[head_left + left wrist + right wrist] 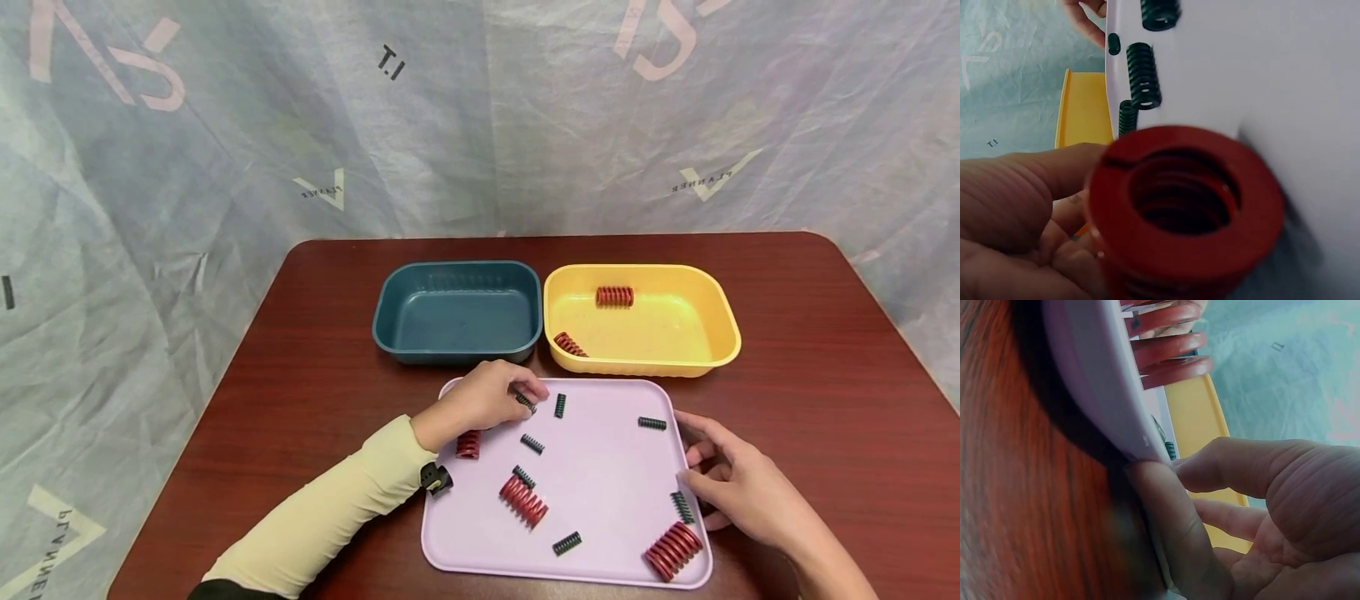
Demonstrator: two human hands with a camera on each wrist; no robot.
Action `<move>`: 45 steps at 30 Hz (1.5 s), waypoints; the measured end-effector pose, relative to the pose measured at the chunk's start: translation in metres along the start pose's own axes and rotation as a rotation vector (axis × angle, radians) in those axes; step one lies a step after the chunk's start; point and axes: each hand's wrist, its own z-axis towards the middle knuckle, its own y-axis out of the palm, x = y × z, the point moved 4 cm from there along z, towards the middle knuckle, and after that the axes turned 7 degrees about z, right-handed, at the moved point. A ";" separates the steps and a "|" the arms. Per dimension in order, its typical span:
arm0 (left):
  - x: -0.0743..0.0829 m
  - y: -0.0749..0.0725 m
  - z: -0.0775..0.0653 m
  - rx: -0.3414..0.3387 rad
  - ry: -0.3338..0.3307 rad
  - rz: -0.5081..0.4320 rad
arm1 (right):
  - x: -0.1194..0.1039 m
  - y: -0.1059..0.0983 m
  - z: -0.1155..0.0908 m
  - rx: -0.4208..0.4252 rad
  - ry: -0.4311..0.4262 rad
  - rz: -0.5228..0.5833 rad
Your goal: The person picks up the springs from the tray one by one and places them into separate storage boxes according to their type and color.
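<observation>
My left hand (487, 395) is over the far left of the lilac tray (600, 475), pinching a small dark green coil spring (526, 402) between thumb and fingers. Just below its wrist lies a thick red spring (468, 445), which looms large in the left wrist view. At the tray's right edge my right hand (738, 479) grips the rim, thumb at the top and fingers along the outer side. Near that thumb lie a green spring (682, 507) and a big red spring (673, 551). Another red spring (523, 501) rests left of the tray's middle, touching a green one (524, 477).
Behind the tray stand a dark teal bin (457, 357) and, right beside it, a yellow bin (645, 367) with two red springs (615, 297) inside. Several more green springs (567, 543) lie scattered on the tray. A printed cloth (480, 125) hangs behind the brown table (315, 333).
</observation>
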 end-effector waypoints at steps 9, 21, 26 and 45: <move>-0.001 0.006 -0.004 -0.012 -0.040 0.000 | 0.000 0.000 0.000 0.005 -0.003 -0.016; -0.005 -0.004 -0.013 -0.111 -0.069 -0.323 | 0.001 0.000 0.001 -0.002 0.000 -0.004; -0.001 -0.019 -0.019 -0.078 -0.033 -0.385 | 0.001 -0.001 0.000 -0.008 0.011 -0.004; -0.016 -0.091 -0.008 -0.016 -0.089 -0.634 | 0.001 -0.001 0.001 -0.006 -0.003 -0.029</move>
